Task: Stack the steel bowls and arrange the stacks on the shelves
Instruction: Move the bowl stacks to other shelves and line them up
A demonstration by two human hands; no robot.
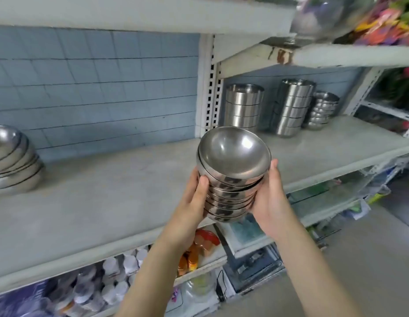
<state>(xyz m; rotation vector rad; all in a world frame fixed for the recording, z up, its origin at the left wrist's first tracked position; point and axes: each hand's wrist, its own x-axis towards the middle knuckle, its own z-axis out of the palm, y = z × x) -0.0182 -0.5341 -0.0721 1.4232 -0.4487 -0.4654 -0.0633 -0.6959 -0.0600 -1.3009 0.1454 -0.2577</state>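
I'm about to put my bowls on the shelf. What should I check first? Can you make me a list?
1. Both hands gripping: the left hand and right hand hold the stack of bowls from opposite sides: ok.
2. Bowls nested evenly: the top one looks slightly crooked: not ok.
3. Bare room on the shelf, between the pile of bowls at the left and the tall stacks at the right: ok.
4. Stack held over the shelf, not past its front edge: cannot tell.
5. Room under the upper shelf: ok.
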